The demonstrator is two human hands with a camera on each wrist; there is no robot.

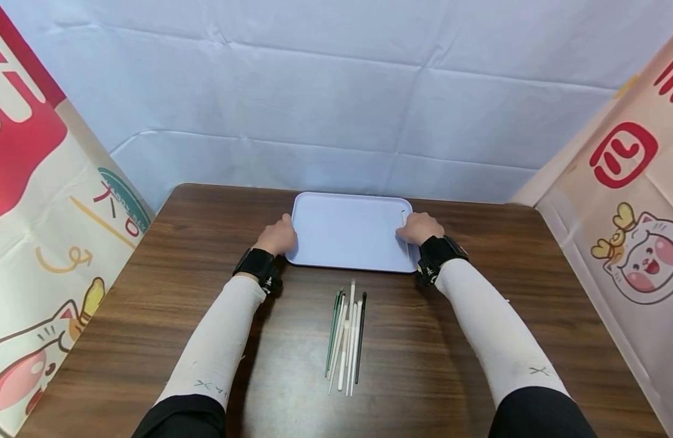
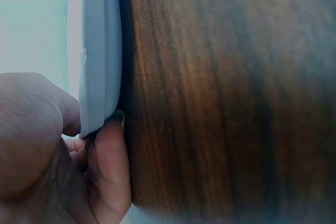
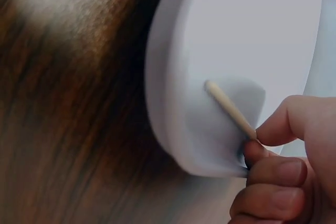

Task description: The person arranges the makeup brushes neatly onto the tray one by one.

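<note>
Pale lilac tray (image 1: 349,234) flat on the counter (image 1: 478,340), far of centre, gripped at both short sides. Left hand (image 1: 278,236) clamped on the tray's left rim, thumb on top, fingers (image 2: 107,161) tucked under the edge, as the left wrist view shows. Right hand (image 1: 418,228) on the tray's right rim, and pinching a thin pale stick (image 3: 229,108) against it at the same time; stick lying along the inner right wall of the tray.

Risks, as a judgement: double duty for that right hand, so a slack pinch could drop the stick into the tray or off over the rim. Rim shallow and smooth, so an uneven lift likely to tip the tray and send the stick sliding. Any pull of the tray toward the body likely to plough into the bundle of slim sticks (image 1: 346,334) lying just near of the tray, white, green and one black, and scatter them.

Outward from the tray: dark wood-grain counter, smooth, little to stop anything rolling. Behind the tray, a creased pale blue backdrop (image 1: 336,97). Left of the tray, a banner (image 1: 35,213) with red shapes and a cartoon cat; right of the tray, a peach banner (image 1: 631,213) with a pink-cheeked cartoon cat. White sleeves and black wrist straps on both forearms.
</note>
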